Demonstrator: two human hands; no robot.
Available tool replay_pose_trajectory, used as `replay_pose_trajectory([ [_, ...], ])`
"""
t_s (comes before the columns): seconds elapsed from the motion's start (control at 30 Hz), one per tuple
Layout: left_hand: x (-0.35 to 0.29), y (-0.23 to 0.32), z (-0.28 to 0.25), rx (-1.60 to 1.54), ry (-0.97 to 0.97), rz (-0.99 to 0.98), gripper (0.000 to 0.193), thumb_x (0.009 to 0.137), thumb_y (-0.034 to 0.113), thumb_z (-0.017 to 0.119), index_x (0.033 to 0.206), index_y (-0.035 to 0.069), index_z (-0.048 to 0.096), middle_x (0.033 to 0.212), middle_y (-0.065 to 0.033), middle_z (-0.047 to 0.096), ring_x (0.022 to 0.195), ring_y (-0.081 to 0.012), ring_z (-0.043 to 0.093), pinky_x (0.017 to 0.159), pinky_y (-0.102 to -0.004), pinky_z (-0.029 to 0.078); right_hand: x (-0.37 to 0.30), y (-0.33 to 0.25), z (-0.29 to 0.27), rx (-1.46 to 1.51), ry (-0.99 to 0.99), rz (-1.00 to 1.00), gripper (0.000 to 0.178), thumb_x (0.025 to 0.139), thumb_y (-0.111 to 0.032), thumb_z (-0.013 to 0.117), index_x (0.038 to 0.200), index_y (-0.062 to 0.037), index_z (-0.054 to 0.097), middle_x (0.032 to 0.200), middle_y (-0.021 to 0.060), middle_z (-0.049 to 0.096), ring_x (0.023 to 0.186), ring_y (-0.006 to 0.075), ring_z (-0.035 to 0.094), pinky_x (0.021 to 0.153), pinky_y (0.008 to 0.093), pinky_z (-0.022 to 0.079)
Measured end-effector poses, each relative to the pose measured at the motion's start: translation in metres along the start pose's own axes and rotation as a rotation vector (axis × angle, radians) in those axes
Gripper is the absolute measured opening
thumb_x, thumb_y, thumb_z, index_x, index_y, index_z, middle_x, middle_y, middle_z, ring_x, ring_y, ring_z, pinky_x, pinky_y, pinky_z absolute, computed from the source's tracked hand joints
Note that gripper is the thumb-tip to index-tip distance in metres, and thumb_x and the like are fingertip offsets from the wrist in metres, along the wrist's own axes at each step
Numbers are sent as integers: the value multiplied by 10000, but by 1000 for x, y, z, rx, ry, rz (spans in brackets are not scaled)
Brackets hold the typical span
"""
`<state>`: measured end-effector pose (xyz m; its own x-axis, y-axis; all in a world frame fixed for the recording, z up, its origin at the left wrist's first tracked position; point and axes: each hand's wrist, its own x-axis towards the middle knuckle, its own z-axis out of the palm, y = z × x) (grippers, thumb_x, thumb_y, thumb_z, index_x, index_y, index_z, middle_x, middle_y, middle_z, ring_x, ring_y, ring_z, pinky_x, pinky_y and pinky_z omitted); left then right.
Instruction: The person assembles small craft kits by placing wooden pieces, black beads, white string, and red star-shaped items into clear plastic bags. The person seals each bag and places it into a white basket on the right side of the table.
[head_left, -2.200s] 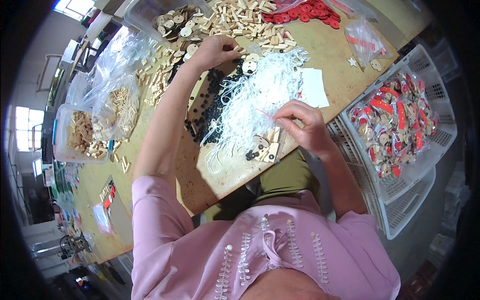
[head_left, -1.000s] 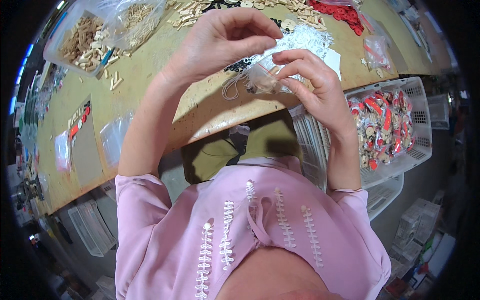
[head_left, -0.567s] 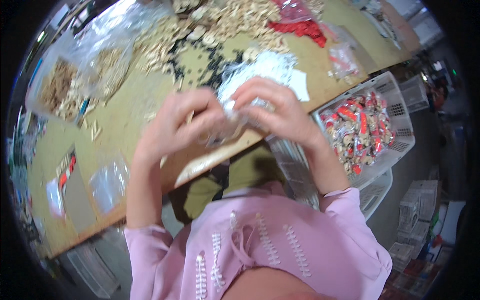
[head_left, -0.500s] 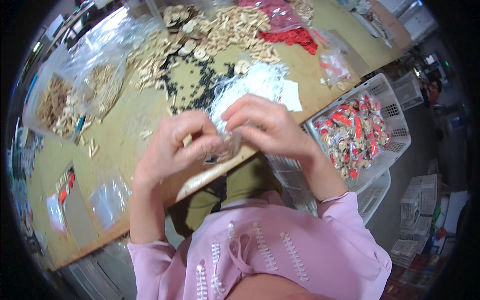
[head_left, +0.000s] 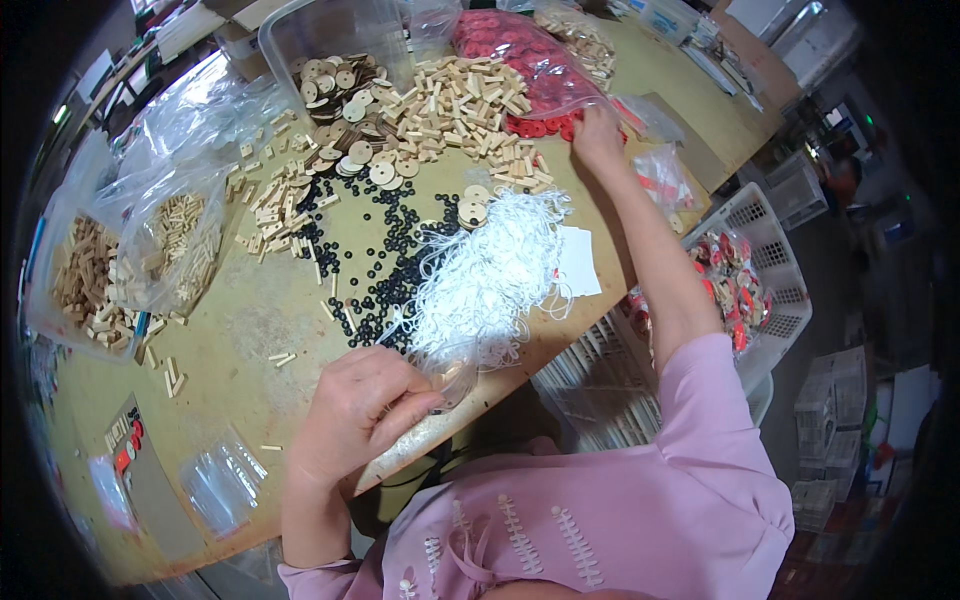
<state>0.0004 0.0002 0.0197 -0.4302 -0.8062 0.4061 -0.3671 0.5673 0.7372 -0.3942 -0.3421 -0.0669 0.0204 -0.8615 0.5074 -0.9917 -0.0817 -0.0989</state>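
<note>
My left hand is closed on a small clear plastic bag at the table's front edge, its thumb and fingers pinching the bag. Some pale pieces show through the plastic. My right arm stretches far across to the back right, where my right hand touches the loose red discs beside a large bag of red pieces. Its fingertips are hidden among them. Between my hands lies a tangled heap of white strings, with small black rings scattered to its left.
Wooden blocks and round wooden discs are heaped at the back. Left stands a plastic tub of wooden sticks. Flat clear bags lie front left. A white crate of filled bags stands right, below the table.
My right hand has left the small bag and moved away to the red discs at the back right. My left hand still holds the bag near the table edge.
</note>
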Motion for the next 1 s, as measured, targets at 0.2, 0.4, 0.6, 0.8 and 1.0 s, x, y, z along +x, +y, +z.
replay_pose_trajectory([
  [0.2, -4, -3, -5, 8, 14, -24, 174, 799, 151, 816, 794, 66, 665, 681, -80, 579, 621, -272, 579, 574, -372, 447, 37, 34, 29, 83, -165, 56, 400, 986, -302, 545, 1271, -45, 656, 1340, 211, 609, 1281, 412, 536, 1096, 494, 421],
  [0.4, -6, 3, -3, 0, 14, 7, 176, 782, 139, 821, 772, 67, 661, 674, -76, 570, 611, -276, 565, 567, -371, 437, -33, 22, 3, 561, -147, -129, 347, 1021, -199, 508, 1288, -34, 655, 1306, 192, 648, 1253, 324, 587, 1095, 398, 426],
  [0.6, -8, 8, -4, -34, 37, 20, 157, 768, 90, 816, 789, 58, 664, 672, -85, 573, 601, -275, 561, 565, -375, 427, -71, 21, -56, 1017, -164, 249, 275, 1029, -158, 587, 1268, -60, 681, 1181, 51, 693, 1062, 114, 637, 905, 257, 512],
  [0.8, -9, 15, -3, -21, 72, 55, 143, 768, 52, 800, 818, 52, 666, 683, -87, 584, 606, -265, 570, 568, -370, 430, -98, 25, -57, 368, -169, 172, 388, 857, -274, 778, 1152, -31, 709, 961, 159, 743, 854, 251, 712, 795, 376, 561],
  [1.0, -11, 19, -2, 7, 67, 56, 129, 780, 60, 776, 828, 57, 656, 713, -91, 601, 633, -277, 593, 583, -380, 452, -96, 19, -51, 289, -144, 88, 405, 825, -224, 798, 1129, 17, 680, 903, 178, 727, 864, 310, 704, 823, 408, 555],
])
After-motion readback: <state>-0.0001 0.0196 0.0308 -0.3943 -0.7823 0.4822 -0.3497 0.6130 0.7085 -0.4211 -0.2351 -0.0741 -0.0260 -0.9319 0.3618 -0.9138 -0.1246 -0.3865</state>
